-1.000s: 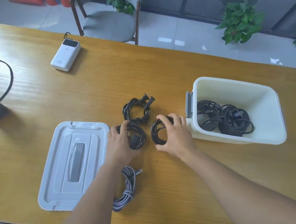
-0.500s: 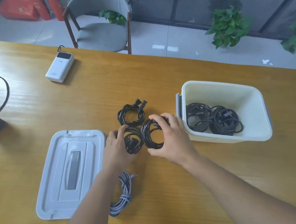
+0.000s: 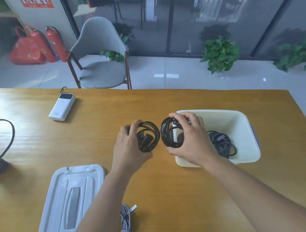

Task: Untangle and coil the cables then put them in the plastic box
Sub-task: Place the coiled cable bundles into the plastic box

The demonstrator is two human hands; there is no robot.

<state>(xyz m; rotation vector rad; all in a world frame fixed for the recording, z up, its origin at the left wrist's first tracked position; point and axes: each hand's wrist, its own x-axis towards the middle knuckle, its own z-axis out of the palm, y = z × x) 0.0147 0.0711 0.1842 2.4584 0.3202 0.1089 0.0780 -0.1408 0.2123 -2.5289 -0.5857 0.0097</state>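
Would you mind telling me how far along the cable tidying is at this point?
Done: dark coiled cables already lie in the plastic box. In hand: the left hand grips one black coil and the right hand another black coil, lifted beside the box. Left: both coils go in, then the grey braided cable near the table edge; the lid lies off.

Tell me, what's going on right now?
Left hand grips black coil; right hand grips second coil at box edge. Grey braided cable waits. Nothing blocking.
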